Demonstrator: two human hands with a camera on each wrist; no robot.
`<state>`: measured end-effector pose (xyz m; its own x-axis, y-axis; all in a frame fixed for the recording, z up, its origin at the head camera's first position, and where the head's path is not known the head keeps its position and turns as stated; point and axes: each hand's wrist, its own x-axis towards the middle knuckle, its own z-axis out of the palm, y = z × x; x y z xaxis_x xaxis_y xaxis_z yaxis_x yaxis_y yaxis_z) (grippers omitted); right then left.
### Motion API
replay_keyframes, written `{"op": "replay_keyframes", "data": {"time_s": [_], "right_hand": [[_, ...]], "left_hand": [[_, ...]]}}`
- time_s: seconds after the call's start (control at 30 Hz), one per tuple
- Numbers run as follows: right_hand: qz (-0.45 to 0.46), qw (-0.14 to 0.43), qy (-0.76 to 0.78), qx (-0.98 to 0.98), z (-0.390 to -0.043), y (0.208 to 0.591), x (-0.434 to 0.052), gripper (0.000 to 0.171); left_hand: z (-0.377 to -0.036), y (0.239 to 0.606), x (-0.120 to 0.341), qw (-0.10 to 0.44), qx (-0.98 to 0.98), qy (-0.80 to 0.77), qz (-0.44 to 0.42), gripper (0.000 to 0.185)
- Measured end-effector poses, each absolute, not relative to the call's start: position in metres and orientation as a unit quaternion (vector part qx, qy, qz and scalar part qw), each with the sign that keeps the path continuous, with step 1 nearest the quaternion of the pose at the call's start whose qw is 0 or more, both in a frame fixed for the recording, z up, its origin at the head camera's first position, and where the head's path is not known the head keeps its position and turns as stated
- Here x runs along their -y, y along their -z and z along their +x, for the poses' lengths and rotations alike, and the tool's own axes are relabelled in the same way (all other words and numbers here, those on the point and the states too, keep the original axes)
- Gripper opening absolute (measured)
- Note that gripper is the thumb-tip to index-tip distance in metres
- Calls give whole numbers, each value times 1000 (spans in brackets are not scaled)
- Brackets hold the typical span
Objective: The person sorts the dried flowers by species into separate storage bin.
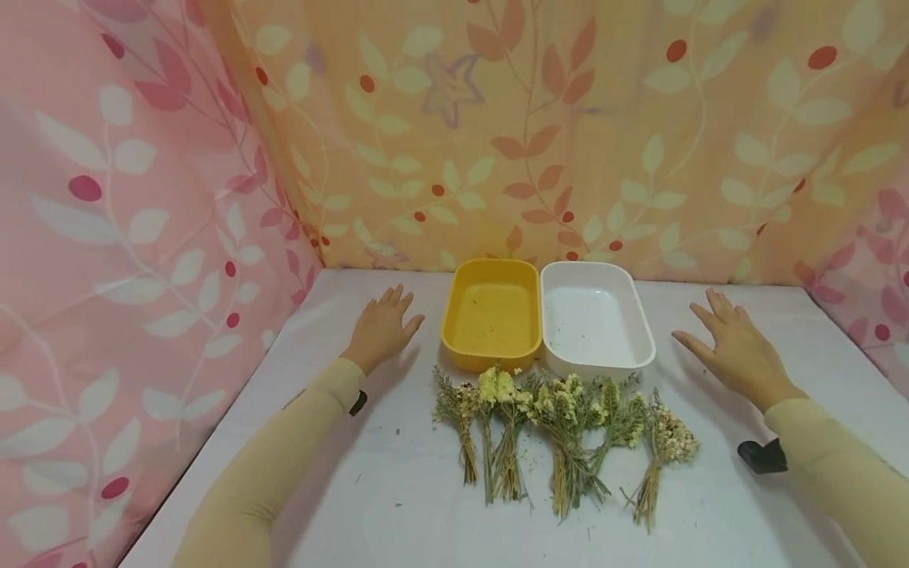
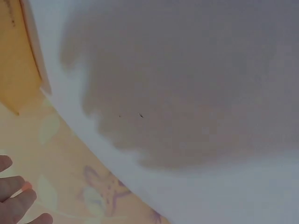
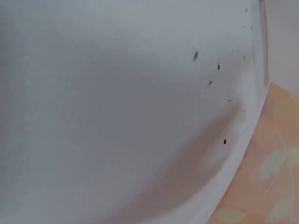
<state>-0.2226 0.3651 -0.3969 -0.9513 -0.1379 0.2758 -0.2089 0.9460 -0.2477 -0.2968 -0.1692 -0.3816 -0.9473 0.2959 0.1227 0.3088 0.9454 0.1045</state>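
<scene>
My left hand (image 1: 383, 327) is spread over the white table, to the left of a yellow bin (image 1: 491, 356). Its fingers (image 2: 16, 198) show at the lower left of the left wrist view, and its shadow falls on the tabletop. On the other side, my right hand (image 1: 738, 347) has its fingers extended, to the right of a white bin (image 1: 600, 367). Neither hand holds anything. In front of the bins lie several dried flower bunches: a small one (image 1: 465, 430) at the left, yellow-topped ones (image 1: 561, 442) in the middle, a pale one (image 1: 663, 450) at the right.
The two bins stand side by side near the back edge, with small plant crumbs inside. More crumbs lie scattered on the white tabletop (image 1: 398, 505). Pink floral cloth (image 1: 142, 237) hangs at the left, and yellow floral cloth (image 1: 454, 158) behind.
</scene>
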Motion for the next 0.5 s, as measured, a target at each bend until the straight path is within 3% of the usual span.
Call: {"op": "replay_keyframes", "data": {"time_s": [0.5], "right_hand": [[60,104,-159,980,-206,398,-361,83]], "left_hand": [[-288,383,159,23,972,194,-128,64]]}}
